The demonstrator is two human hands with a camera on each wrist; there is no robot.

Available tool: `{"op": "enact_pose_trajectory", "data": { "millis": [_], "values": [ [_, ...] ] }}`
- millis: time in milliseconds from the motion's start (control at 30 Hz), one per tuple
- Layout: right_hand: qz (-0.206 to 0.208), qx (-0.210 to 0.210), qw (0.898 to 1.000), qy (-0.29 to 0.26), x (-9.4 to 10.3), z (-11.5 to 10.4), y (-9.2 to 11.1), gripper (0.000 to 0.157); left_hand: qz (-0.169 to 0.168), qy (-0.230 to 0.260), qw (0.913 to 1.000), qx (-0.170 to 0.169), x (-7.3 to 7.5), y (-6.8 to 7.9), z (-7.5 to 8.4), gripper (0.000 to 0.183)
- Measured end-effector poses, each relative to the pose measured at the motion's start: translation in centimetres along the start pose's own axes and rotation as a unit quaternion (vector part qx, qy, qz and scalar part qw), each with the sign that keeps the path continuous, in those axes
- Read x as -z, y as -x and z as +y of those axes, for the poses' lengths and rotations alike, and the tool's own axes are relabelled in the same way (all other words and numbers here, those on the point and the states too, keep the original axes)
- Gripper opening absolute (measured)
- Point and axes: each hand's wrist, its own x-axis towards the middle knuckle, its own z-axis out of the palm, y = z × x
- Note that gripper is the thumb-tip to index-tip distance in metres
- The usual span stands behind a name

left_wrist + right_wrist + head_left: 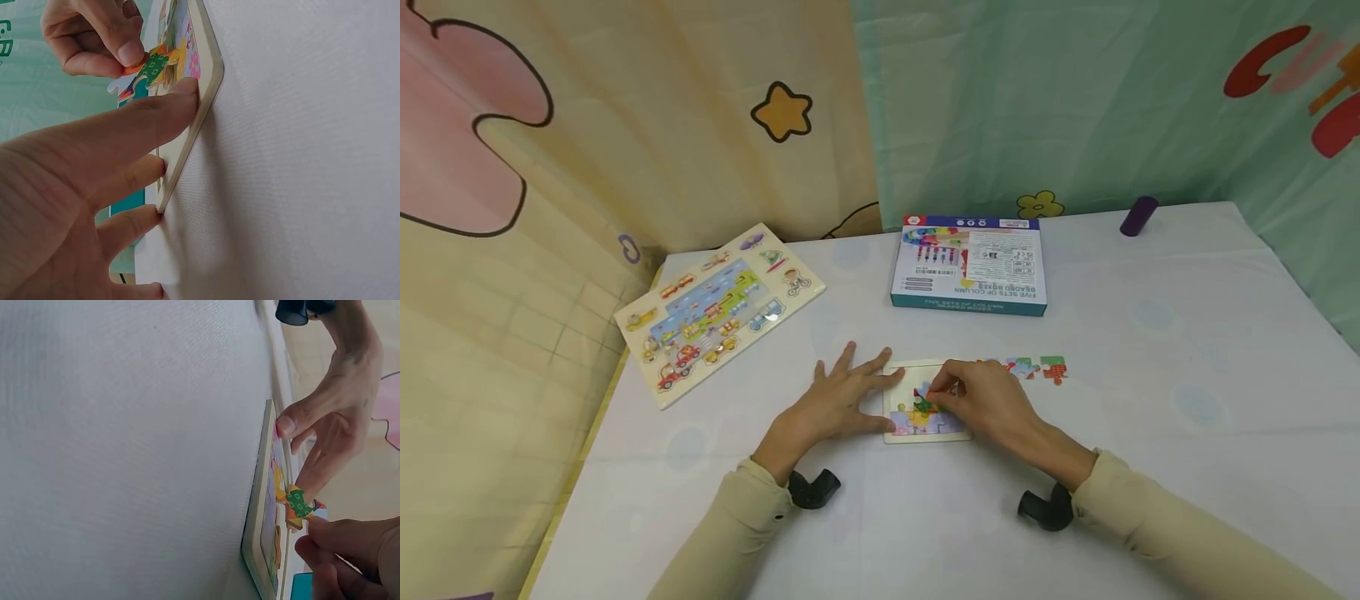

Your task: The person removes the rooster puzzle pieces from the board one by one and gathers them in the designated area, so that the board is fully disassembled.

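Observation:
A small jigsaw tray (925, 440) with a pale frame lies on the table, its lower part filled with fitted pieces. My left hand (835, 400) is spread at its left side. In the left wrist view the thumb (178, 103) presses on the frame's near corner and other fingertips touch its edge. My right hand (996, 404) pinches a green patterned puzzle piece (299, 504) between thumb and finger. That piece is tilted just above the tray; whether it touches the fitted pieces I cannot tell. Loose puzzle pieces (1054, 369) lie beyond the right hand, partly hidden by it.
A vehicle picture board (722, 312) lies at the back left. A flat box (968, 267) stands behind the tray, and a purple cylinder (1139, 216) sits at the back right. Black curved pieces (815, 489) are beside both wrists. Printed curtains (700, 125) hang behind the table.

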Motion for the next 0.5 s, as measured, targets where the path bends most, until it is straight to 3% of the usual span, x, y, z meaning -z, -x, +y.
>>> {"op": "enact_pose_trajectory", "data": {
  "millis": [200,367,500],
  "values": [
    [0.005,0.006,0.999,-0.037,0.0,0.2,0.0,0.009,-0.001,-0.001,1.0000,-0.001,-0.1,0.0,-0.1,0.075],
    [0.001,-0.009,0.996,-0.092,0.4,0.4,0.1,0.007,-0.001,-0.001,1.0000,-0.001,-0.1,-0.1,-0.1,0.075],
    [-0.001,-0.030,0.994,-0.103,1.1,0.8,0.2,0.005,0.000,-0.001,1.0000,-0.001,-0.1,-0.1,-0.2,0.075]
  ]
}}
